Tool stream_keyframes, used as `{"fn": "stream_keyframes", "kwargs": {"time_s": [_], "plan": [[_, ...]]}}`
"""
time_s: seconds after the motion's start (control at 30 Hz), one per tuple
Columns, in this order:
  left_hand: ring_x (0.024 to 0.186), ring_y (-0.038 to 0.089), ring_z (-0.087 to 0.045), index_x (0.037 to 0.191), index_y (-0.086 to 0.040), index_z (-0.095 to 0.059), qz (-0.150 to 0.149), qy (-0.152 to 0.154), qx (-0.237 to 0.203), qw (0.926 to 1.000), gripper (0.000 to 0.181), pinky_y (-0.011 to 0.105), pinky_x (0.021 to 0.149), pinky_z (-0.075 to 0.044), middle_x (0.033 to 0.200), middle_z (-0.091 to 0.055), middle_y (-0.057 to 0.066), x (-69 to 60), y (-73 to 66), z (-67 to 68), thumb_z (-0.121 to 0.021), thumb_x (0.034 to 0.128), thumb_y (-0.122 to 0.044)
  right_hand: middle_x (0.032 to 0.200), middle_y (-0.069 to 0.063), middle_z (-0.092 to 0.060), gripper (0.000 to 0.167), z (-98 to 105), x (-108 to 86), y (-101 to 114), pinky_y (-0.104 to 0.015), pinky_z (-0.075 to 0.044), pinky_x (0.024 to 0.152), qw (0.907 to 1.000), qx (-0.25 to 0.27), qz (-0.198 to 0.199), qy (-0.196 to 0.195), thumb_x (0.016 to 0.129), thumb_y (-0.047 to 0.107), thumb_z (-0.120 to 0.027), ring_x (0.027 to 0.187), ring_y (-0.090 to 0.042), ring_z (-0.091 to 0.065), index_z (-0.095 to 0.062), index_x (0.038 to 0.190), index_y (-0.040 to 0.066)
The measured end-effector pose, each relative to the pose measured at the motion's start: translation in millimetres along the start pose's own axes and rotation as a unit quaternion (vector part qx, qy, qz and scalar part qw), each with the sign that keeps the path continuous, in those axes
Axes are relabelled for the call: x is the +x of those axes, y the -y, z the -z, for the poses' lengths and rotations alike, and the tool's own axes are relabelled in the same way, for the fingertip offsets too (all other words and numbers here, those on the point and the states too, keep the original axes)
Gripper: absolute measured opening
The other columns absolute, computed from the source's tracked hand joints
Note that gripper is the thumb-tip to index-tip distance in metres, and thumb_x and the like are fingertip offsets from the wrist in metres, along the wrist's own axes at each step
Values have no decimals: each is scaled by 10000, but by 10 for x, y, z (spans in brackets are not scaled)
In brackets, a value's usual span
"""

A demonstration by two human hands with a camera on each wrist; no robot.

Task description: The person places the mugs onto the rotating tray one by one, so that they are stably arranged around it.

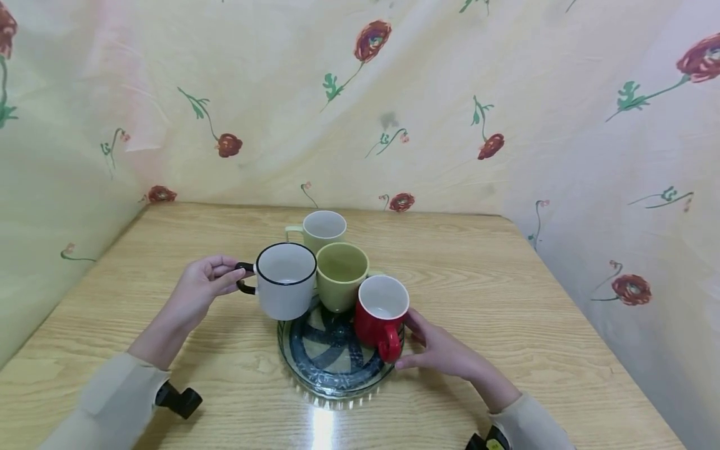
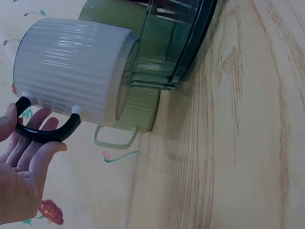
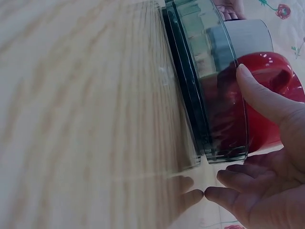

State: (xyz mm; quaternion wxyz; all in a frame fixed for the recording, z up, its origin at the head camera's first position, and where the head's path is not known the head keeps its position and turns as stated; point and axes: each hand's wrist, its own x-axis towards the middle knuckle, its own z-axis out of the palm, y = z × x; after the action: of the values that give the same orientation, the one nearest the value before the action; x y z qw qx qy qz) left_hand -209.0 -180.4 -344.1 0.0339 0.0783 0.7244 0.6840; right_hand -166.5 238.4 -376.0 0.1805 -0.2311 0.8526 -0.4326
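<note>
Blocking pale mug [image 1: 324, 234] partly: white mug [image 1: 285, 295]

Head view: back mug [image 1: 324, 231] part. hidden by white mug [image 1: 285, 299] & green mug [image 1: 340, 278]; green handle [image 1: 375, 272] mostly covered by red mug [image 1: 371, 325], as are some R hand [image 1: 435, 349] fingertips. Dish [image 1: 332, 375]: far rim blocked by mugs. L wrist view: dish cropped at top. R wrist view: L hand [image 3: 232, 8] cut off, tabletop [image 3: 95, 119] blurred.

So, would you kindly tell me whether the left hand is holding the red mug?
No, the left hand holds the black handle of the black-rimmed white mug.
</note>
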Motion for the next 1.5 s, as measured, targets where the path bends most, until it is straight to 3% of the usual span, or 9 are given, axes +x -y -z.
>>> {"fn": "stream_keyframes", "kwargs": {"time_s": [0.43,1.03,1.5], "plan": [[899,-45,-678,1042,-5,-538,140,-76,-64,9999,131,142,768,-558,873,-720,-183,86,-41,-87,-591,959,-92,1557,-287,-239,1001,-9,8,-15,-620,-274,1121,9996,163,218,-15,813,216,-783,1417,-497,-259,-129,1516,-68],[864,-41,-678,994,-27,-556,234,-123,-293,9992,58,139,759,-558,833,-716,-183,189,-74,-212,-577,961,-70,1516,-268,-329,947,-17,7,-5,-619,-289,1120,9996,201,195,-19,816,208,-781,1397,-479,-316,-187,1508,-47],[853,-33,-676,961,-61,-582,358,-333,-409,9980,40,145,760,-561,816,-708,-185,126,-45,-288,-615,938,-62,1513,-269,-337,951,-9,-1,-24,-615,-291,1122,9998,143,121,-45,812,216,-784,1399,-477,-318,-189,1507,-44]]}}
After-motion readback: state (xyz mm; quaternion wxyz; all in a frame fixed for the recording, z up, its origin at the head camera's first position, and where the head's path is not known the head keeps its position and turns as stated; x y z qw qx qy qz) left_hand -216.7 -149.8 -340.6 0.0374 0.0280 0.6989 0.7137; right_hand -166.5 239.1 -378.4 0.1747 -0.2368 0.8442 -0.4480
